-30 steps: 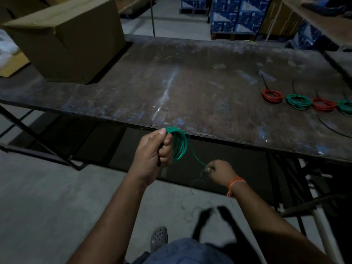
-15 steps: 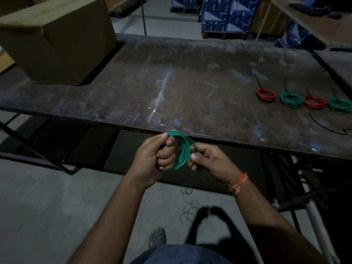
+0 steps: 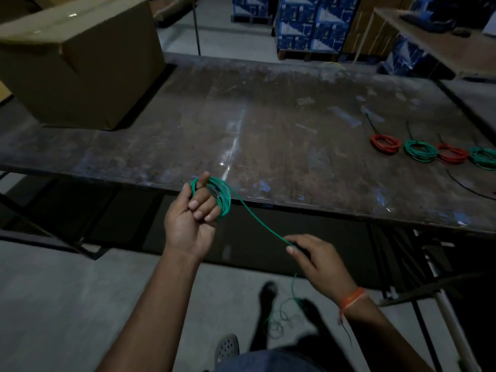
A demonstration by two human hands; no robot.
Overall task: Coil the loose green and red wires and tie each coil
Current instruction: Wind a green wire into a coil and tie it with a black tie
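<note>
While our left hand [image 3: 192,220] grips the green coil [image 3: 218,196] w/ thumb up through the loops and fingers curled under, that coil sits right at the near edge of the counter [image 3: 268,124], just in front of it. From the coil a single green wire [image 3: 257,220] runs down & to the right, taut, to our right hand [image 3: 319,260], which pinches it betw. thumb and forefinger, lower and nearer to us than the left; the hands are well apart. Past the right hand the wire drops to the floor [image 3: 67,304], where the loose remainder [image 3: 284,312] lies in blurry curls near our sandal [image 3: 227,345]. An orange band [image 3: 351,300] is on the right wrist.

On the counter's far right, four done coils sit in a row, each just beside the next: red coil [image 3: 385,142], green one [image 3: 420,151], second red [image 3: 453,154], second green [image 3: 484,157], partly cut by the frame edge. Thin dark ties stick up from at least three; we can't tell on the last. A cardboard box [image 3: 80,63] sits on the far left of the counter.
</note>
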